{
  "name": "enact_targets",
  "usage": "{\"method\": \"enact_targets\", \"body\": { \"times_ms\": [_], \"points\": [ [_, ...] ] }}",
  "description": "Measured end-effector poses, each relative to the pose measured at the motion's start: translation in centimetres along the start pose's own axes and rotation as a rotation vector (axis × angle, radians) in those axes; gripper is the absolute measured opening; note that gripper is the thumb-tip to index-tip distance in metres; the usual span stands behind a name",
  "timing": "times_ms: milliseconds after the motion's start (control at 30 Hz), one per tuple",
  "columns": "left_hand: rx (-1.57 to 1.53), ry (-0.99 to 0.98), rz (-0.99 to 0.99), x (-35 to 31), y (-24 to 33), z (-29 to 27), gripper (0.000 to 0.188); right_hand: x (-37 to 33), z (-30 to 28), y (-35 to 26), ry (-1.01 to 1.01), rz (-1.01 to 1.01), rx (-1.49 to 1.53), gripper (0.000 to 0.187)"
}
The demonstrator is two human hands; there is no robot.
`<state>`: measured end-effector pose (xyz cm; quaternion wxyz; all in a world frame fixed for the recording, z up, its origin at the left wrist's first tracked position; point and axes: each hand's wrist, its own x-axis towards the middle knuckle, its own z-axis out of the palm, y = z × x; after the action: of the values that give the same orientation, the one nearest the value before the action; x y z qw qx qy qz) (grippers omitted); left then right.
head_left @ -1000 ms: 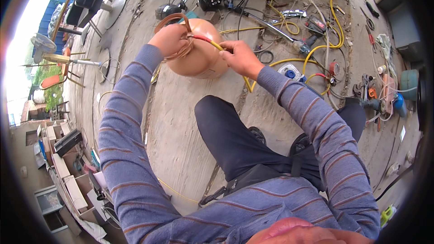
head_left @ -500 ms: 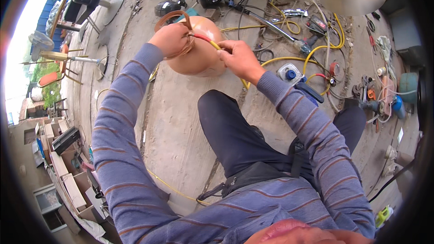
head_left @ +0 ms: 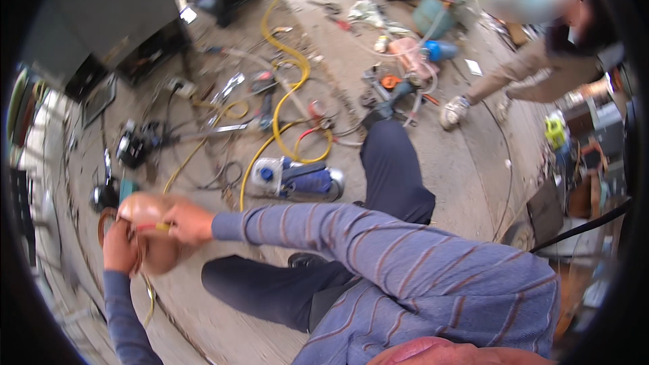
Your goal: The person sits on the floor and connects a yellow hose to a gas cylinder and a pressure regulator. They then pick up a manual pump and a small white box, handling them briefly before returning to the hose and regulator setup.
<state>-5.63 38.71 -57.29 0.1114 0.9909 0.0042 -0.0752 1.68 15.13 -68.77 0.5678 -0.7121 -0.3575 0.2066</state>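
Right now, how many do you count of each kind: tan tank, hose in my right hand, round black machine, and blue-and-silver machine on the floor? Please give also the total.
Tan tank: 1
Hose in the right hand: 1
Round black machines: 2
Blue-and-silver machine: 1
Total: 5

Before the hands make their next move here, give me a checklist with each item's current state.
1. Right hand gripping the red-and-yellow hose end: ok.
2. Left hand at the peach tank: ok.
3. Hose end firmly joined to the tank: cannot tell; the left hand hides that spot.
4. Blue pump clear of both hands: ok, it lies apart.
5. Floor free of loose lines: not ok; a yellow hose loops across it.
6. Other person clear of the tank: ok, off to the right.
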Motion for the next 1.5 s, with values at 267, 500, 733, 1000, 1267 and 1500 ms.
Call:
{"method": "enact_targets", "body": {
  "times_ms": [267, 500, 733, 1000, 1267, 1500],
  "points": [
    [0.178, -0.012, 0.053, 0.1, -1.7, 0.5, 0.011, -1.3, -2.8, -4.8, -0.025, 0.14, 0.035, 0.024],
    [0.126, 0.021, -0.023, 0.1, -1.2, 0.8, 0.011, 0.0, -2.9, -2.9, -0.145, 0.164, 0.05, 0.023],
    [0.188, 0.067, 0.03, 0.3, -1.2, 1.0, 0.014, 0.5, -3.5, -3.5, -0.142, 0.061, -0.109, 0.036],
    [0.167, 0.118, 0.009, -1.0, -1.2, 1.1, 0.018, -5.8, -34.9, -13.9, 0.973, -0.558, -0.428, 0.028],
    [0.152, -0.161, -0.107, -0.1, -2.6, 1.2, 0.023, -20.7, -54.4, -25.6, 1.188, -0.506, -1.501, 0.052],
    [0.161, -0.052, 0.028, -0.2, 4.7, -1.3, 0.027, -30.0, -57.1, -31.9, 1.455, -0.498, -1.608, 0.057]
  ]
}}
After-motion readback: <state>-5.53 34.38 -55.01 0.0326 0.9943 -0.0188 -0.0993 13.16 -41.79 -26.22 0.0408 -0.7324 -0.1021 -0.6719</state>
